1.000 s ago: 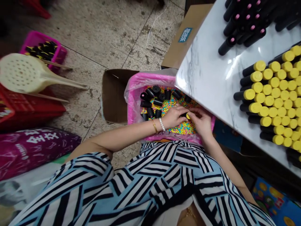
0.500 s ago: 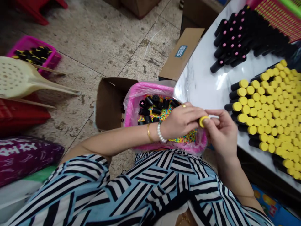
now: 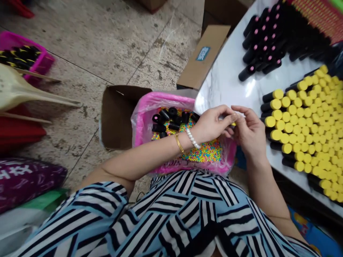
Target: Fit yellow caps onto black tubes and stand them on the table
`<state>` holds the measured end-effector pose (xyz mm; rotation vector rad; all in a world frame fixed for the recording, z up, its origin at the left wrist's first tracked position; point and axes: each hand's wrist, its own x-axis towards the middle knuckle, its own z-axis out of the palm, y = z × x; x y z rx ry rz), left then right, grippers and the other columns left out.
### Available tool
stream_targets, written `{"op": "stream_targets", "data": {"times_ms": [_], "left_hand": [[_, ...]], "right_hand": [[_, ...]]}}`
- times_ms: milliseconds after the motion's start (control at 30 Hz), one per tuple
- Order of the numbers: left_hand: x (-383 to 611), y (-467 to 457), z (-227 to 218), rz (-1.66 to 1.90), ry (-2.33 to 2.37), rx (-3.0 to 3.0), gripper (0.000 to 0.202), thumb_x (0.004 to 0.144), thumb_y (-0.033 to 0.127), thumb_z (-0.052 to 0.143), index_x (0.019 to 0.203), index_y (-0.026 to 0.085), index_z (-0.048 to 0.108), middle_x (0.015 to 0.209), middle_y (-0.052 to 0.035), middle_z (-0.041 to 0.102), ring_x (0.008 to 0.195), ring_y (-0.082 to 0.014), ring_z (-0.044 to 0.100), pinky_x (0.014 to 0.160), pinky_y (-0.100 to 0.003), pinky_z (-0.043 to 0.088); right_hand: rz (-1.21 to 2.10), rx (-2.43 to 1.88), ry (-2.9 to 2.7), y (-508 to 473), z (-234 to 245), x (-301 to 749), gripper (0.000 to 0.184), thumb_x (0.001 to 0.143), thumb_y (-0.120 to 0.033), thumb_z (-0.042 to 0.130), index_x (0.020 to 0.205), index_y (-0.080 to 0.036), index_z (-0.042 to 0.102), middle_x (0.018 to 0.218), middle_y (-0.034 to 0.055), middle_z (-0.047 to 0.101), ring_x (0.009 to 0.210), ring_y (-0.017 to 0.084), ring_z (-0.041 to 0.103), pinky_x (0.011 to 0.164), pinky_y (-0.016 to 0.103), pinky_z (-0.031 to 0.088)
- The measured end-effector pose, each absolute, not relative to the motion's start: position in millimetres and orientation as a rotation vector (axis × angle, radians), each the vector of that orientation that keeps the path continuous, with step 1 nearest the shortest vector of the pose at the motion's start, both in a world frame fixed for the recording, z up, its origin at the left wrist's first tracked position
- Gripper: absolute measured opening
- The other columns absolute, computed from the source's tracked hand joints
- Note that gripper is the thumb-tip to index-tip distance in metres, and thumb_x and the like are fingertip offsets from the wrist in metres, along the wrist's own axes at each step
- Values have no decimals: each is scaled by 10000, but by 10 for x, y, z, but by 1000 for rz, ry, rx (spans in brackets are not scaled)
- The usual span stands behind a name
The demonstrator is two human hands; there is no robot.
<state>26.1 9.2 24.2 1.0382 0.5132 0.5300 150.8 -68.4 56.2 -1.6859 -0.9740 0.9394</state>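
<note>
My left hand (image 3: 213, 123) and my right hand (image 3: 248, 130) meet above the edge of the marble table (image 3: 227, 82). Together their fingers pinch a small black tube with a yellow cap (image 3: 233, 124), mostly hidden between them. Below the hands sits a pink tub (image 3: 146, 110) lined with plastic. It is filled with small coloured beads (image 3: 205, 151), and several open black tubes (image 3: 168, 119) lie on them.
On the table lie rows of yellow-capped black tubes (image 3: 302, 125) and, farther back, pink-capped ones (image 3: 264, 43). Cardboard boxes (image 3: 118, 117) stand beside the tub. At the left are a cream plastic stool (image 3: 16, 92), a pink basket (image 3: 24, 59) and a purple bag (image 3: 26, 178).
Both hands rose out of the pink tub with the yellow-capped tube and moved right, up to the table's edge. The fingers closed tighter around it.
</note>
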Motion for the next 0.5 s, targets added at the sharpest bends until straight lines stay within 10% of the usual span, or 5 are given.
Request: {"op": "stream_targets", "data": {"times_ms": [200,500], "left_hand": [[247,26,145,577,517,1256,189,1026,353,522,1068,170,536,790,-3,652,614,-92,680,584,-216,579],[175,24,107,846,486,1816,209,956,176,554,1133,167,664,925,-48,722,737,-117,645,705,-246,526]], "right_hand": [[768,-1779,-1087,-697,440,1538,361,967,-445,590,1273,-300,716,1050,37,748,784,153,662,654,304,581],[1024,-1573,-869,-967,396,1615,510,991,-460,544,1444,-224,557,782,-2,690,582,111,612,524,240,517]]}}
